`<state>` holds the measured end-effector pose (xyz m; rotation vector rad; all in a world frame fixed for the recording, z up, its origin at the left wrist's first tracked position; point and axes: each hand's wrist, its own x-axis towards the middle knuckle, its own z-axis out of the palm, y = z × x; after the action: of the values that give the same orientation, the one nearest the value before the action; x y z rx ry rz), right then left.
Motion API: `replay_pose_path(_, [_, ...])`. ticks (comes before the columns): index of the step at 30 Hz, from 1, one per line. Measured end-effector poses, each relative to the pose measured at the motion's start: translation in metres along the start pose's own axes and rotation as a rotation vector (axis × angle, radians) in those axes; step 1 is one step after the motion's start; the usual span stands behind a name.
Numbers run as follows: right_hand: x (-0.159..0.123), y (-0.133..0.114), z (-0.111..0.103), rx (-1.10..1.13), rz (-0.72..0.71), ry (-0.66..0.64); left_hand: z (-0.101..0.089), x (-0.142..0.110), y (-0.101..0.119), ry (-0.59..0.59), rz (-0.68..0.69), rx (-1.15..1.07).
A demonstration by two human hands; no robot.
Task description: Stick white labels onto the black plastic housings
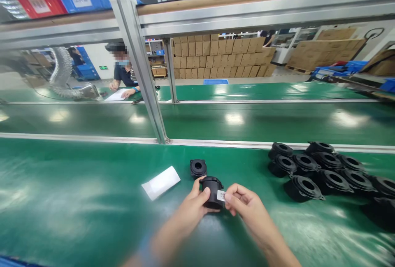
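A black cylindrical plastic housing [212, 191] is gripped by my left hand [193, 205], the thumb along its near side and the fingers around its back and underneath. Between thumb and fingertips my right hand [242, 201] pinches the right end of a small white label [221, 195] with dark print. The label's left end lies against the side of the housing; how much of it sticks cannot be made out. Just behind stands another black housing [198, 168] with a round hole in its top. To the left a white sheet of label backing [162, 182] lies on the green table.
Several black housings [304, 188] stand grouped at the right on the green table [92, 201]. An aluminium post [138, 57] and a rail cross behind. Beyond the belt [197, 121], a person [125, 75] sits over paper. Stacked cartons [222, 57] fill the background.
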<state>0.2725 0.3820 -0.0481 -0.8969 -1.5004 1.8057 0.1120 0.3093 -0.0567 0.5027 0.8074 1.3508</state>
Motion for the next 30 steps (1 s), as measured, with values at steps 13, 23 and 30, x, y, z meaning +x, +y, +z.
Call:
replay_pose_path(13, [-0.002, 0.001, 0.011, -0.053, 0.039, 0.053, -0.007, 0.001, -0.003, -0.008, 0.066, 0.205])
replay_pose_path(23, [-0.004, -0.001, 0.014, -0.094, 0.053, 0.075, -0.016, -0.001, -0.007, -0.013, 0.078, 0.334])
replay_pose_path(30, [-0.005, 0.000, 0.015, -0.114, 0.048, 0.068, -0.017, -0.001, -0.008, -0.011, 0.076, 0.371])
